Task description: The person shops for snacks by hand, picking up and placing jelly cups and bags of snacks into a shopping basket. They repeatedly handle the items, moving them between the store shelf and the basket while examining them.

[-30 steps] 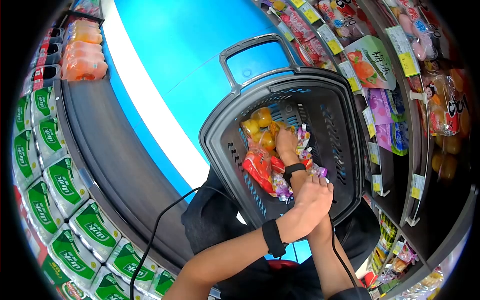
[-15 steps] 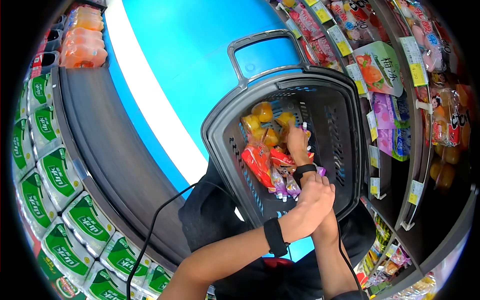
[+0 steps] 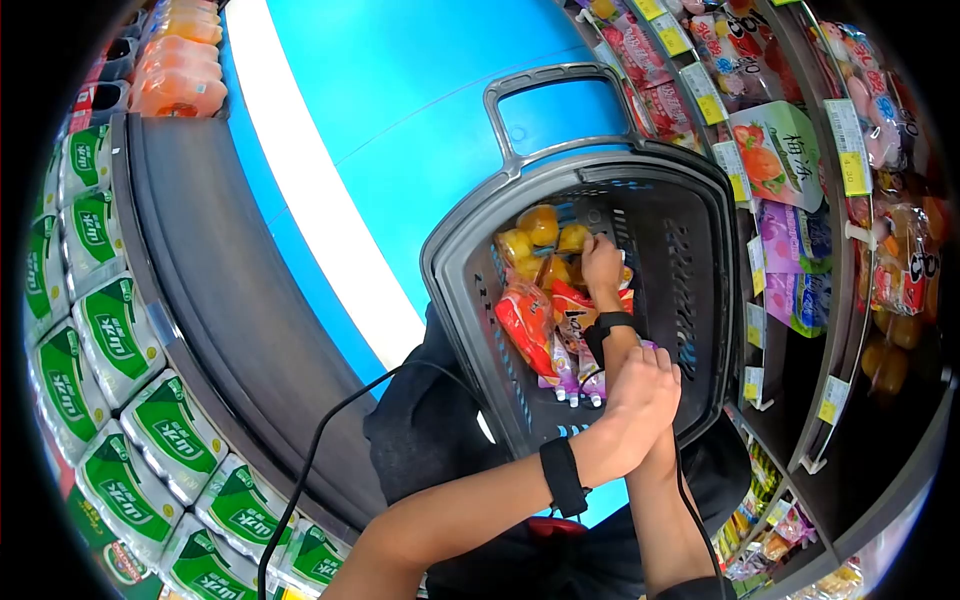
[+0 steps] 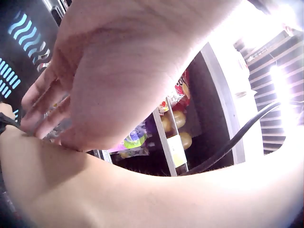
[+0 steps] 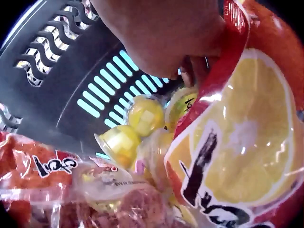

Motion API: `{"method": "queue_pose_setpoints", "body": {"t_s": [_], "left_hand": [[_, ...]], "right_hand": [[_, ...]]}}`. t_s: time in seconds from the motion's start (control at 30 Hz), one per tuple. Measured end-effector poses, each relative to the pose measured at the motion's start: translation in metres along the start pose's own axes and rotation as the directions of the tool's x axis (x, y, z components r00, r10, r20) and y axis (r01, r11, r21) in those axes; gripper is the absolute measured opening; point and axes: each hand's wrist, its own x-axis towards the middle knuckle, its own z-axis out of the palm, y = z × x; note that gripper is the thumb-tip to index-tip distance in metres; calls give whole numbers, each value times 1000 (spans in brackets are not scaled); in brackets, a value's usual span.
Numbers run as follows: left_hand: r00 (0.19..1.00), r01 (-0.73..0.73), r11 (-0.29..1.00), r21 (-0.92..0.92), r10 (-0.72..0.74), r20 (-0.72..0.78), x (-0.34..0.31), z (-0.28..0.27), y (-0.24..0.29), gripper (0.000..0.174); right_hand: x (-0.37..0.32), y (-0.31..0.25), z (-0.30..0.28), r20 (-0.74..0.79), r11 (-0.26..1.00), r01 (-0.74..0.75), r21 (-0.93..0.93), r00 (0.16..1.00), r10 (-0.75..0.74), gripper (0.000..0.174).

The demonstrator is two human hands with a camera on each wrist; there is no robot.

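In the head view, my right hand (image 3: 602,268) reaches into the dark grey shopping basket (image 3: 706,290), fingers bent at the far edge of a bag of jelly cups (image 3: 573,300). This clear bag has a red printed panel with a citrus slice, large in the right wrist view, and yellow jelly cups (image 5: 145,115). My right fingertips are partly hidden behind it. My left hand (image 3: 640,400) lies across my right forearm (image 4: 71,185), its fingers bent around it. Beside the bag is another red bag (image 3: 524,325), with purple-wrapped pouches (image 3: 566,382) below.
A shelf of packaged sweets (image 3: 775,150) with price tags runs along the right. Green-and-white packs (image 3: 120,335) are stacked on the left, near orange drink bottles (image 3: 180,80). The basket handle (image 3: 500,115) extends over the blue floor (image 3: 400,90). A black cable (image 3: 310,460) loops beside the left arm.
My right hand moves toward the basket's far right side, and the bag's red panel comes into fuller view. The left hand stays on the right forearm. The basket sits slightly farther right in view.
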Motion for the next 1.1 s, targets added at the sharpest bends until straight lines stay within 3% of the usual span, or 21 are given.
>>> {"method": "queue_pose_setpoints", "body": {"t_s": [0.2, 0.4, 0.7, 0.8, 1.1], "left_hand": [[998, -3, 1000, -17, 2, -57, 1, 5, 3, 20], [1000, -13, 998, -59, 14, 13, 2, 5, 5, 20], [1000, 17, 998, -61, -17, -9, 2, 17, 8, 22], [998, -8, 998, -65, 12, 63, 2, 10, 7, 23], [996, -44, 998, -34, 47, 81, 2, 8, 4, 25]], "right_hand": [[0, -8, -1, -16, 999, -38, -10, 999, 38, 32], [-3, -6, -1, -5, 999, -17, -31, 1000, 17, 32], [-15, 5, -8, 33, 996, 36, -82, 999, -34, 33], [-19, 7, -9, 44, 994, 52, -99, 998, -48, 33], [-20, 16, -7, 24, 994, 46, -103, 999, -44, 34]]}}
